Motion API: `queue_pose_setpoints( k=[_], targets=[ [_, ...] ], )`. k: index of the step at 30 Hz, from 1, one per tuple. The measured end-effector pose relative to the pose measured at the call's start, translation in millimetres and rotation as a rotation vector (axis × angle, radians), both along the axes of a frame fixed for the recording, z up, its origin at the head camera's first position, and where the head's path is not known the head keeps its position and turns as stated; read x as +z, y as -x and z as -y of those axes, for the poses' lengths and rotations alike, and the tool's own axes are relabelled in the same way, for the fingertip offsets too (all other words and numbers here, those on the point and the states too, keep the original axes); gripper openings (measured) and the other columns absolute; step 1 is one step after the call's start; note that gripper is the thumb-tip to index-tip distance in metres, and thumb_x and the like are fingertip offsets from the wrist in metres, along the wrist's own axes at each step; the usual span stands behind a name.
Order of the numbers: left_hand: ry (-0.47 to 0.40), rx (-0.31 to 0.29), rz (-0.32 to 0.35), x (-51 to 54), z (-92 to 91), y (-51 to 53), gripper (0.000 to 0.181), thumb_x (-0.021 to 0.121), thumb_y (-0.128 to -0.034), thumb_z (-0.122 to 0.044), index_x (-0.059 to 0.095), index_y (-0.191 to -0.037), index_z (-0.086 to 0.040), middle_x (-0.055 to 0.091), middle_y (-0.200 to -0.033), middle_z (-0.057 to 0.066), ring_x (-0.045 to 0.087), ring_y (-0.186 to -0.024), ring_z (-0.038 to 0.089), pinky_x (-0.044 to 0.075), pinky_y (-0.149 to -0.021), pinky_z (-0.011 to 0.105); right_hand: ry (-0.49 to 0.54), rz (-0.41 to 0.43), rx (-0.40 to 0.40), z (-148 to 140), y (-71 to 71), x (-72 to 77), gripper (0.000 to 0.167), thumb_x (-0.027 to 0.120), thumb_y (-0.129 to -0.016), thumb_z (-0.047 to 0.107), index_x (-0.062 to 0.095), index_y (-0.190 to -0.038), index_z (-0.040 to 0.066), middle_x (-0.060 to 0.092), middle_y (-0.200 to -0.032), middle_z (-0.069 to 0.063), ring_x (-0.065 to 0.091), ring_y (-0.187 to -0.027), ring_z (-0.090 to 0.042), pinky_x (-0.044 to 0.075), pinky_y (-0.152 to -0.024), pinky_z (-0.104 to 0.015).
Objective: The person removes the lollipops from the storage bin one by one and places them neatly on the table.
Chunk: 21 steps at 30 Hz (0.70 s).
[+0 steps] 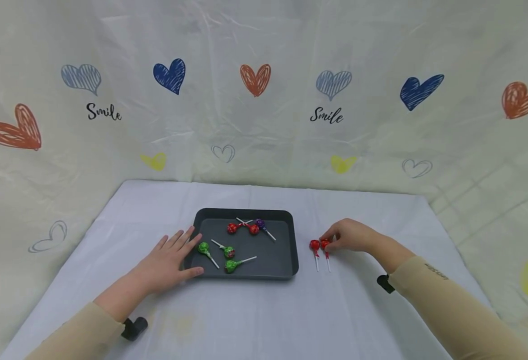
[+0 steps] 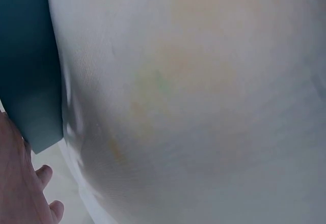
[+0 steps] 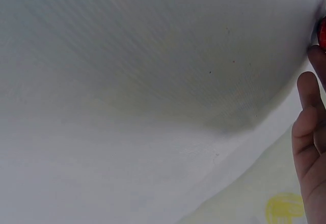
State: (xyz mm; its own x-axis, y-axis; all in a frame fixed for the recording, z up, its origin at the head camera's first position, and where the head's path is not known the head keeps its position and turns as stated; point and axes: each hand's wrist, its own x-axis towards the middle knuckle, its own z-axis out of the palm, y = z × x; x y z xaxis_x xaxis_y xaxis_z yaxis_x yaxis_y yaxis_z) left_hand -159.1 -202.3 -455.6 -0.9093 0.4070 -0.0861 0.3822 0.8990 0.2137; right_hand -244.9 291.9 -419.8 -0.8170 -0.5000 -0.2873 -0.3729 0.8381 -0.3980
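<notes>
A dark grey tray (image 1: 273, 257) lies on the table, bearing several lollipops. Among them are green ones (image 1: 230, 266), red ones (image 1: 254, 229) and a purple one (image 1: 260, 223). My left hand (image 1: 167, 265) has its fingers spread, and they rest at the tray's left edge. To the right of the tray, two red lollipops lie side by side with sticks toward me. My right hand (image 1: 351, 236) pinches the head of the right-hand red lollipop (image 1: 325, 243) between thumb and finger. The other red lollipop (image 1: 314, 245) lies just left of it. A bit of red wrapper shows by my fingertips in the right wrist view.
A white cloth (image 1: 255, 320) covers the table, with faint yellowish stains near the front left. Behind it hangs a pale curtain (image 1: 264, 40) printed with hearts and the word "Smile". Dark cameras (image 1: 134, 329) sit at both wrists.
</notes>
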Motion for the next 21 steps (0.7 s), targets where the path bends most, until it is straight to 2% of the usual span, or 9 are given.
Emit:
queue_pose_setpoints(
  k=[15,21],
  targets=[
    [0.000,0.002,0.007,2.1,0.3,-0.3,0.095,0.047,-0.0879,-0.076,0.022,-0.160,-0.020,0.011,-0.166,0.006,0.013,-0.150,0.037,0.008,-0.118,0.061,0.022,0.017,0.002,0.7,0.4,-1.0,0.026,0.079,-0.086,0.021,0.078,-0.111,0.016,0.066,-0.086,0.009,0.055,-0.080,-0.013,0.049,-0.068,-0.029],
    [0.000,0.002,0.009,2.2,1.1,0.1,0.095,0.047,-0.0880,-0.076,0.023,-0.160,-0.019,0.011,-0.166,0.007,0.013,-0.150,0.038,0.009,-0.118,0.062,0.032,0.021,-0.017,-0.9,0.2,5.0,0.033,0.078,-0.087,0.024,0.074,-0.119,0.019,0.067,-0.097,0.006,0.058,-0.083,-0.015,0.052,-0.070,-0.029]
  ],
)
